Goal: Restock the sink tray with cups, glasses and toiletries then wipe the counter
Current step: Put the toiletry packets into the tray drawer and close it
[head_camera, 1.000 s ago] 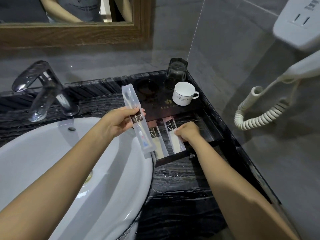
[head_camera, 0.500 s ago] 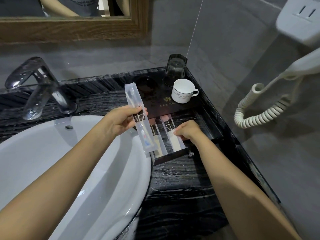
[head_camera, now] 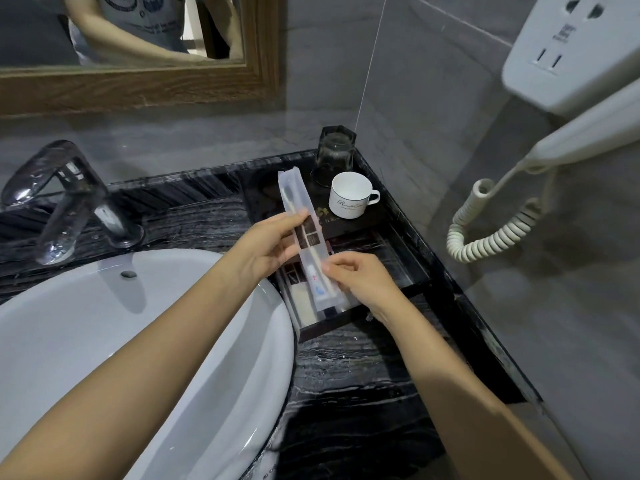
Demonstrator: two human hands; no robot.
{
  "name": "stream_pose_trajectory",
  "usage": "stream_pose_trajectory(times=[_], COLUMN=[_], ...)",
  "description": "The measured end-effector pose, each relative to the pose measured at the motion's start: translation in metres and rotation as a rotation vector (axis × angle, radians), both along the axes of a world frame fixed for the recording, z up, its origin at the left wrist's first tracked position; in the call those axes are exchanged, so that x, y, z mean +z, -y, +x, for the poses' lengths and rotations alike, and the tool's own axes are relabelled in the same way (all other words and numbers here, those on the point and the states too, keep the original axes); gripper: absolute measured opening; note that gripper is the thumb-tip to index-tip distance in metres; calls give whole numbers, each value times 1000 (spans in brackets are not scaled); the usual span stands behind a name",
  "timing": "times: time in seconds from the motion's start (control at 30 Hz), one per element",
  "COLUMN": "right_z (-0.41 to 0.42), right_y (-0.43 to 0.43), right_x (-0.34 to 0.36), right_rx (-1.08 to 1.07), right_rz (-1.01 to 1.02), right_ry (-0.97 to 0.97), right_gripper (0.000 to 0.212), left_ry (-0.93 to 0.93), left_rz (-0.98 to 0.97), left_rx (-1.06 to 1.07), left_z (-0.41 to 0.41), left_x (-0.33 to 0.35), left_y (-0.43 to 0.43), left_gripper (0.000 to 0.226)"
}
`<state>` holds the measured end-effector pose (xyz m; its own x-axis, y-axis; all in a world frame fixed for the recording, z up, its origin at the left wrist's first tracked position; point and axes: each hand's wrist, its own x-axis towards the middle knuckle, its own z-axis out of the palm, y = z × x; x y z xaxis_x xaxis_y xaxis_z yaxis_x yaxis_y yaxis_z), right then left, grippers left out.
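Note:
A clear wrapped toothbrush kit (head_camera: 300, 223) is held upright and slanted above the black sink tray (head_camera: 349, 324). My left hand (head_camera: 266, 247) grips its middle. My right hand (head_camera: 360, 278) pinches its lower right edge. Under the kit, flat toiletry packets (head_camera: 301, 299) lie in the tray's low front section, partly hidden. On the tray's raised back part stand a white cup (head_camera: 349, 199) and, behind it, an upturned dark glass (head_camera: 335, 154).
A white basin (head_camera: 104, 341) fills the lower left, with a chrome tap (head_camera: 65, 202) behind it. The black marble counter (head_camera: 356, 382) looks wet in front of the tray. A wall hair dryer with a coiled cord (head_camera: 491, 230) hangs at right. A mirror (head_camera: 131, 46) hangs above the counter.
My right hand has left the packets in the tray and risen to the kit's lower edge. The kit has shifted right, over the tray.

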<state>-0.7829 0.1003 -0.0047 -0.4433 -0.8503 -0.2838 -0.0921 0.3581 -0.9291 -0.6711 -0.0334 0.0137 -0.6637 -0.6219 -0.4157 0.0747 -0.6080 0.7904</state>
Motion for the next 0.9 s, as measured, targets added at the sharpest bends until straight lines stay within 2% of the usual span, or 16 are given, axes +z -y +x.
stream_pose_trajectory(times=[0.1, 0.2, 0.33, 0.43, 0.5, 0.6, 0.67, 0.77, 0.9], right_z=[-9, -17, -24, -31, -38, -49, -52, -55, -57], right_y=[-6, -13, -20, -31, -42, -57, -63, -62, -50], right_x=[4, 10, 19, 27, 32, 35, 36, 36, 37], right_rx=[-72, -65, -142, -168, -185, -224, -241, -245, -208], right_rz=[-21, -19, -45, -24, 19, 117, 200, 306, 441], right_ry=[8, 37, -6, -55, -72, -76, -73, -105, -244], right_gripper=[7, 10, 12, 17, 18, 19, 18, 20, 30], left_ry=[-62, -79, -69, 4, 164, 527, 657, 798, 894], left_rz=[-59, -74, -3, -67, -283, -966, -1301, -1545, -1712], left_rx=[43, 52, 72, 73, 121, 107, -63, -355, -438], left_z=[-9, -16, -27, -30, -28, -16, -10, -6, -1], left_x=[-2, -3, -2, -4, -12, -29, -42, -62, -76], left_y=[-3, -7, -10, -9, -6, -3, -2, 2, 4], left_gripper=[11, 12, 8, 15, 32, 42, 45, 56, 64])
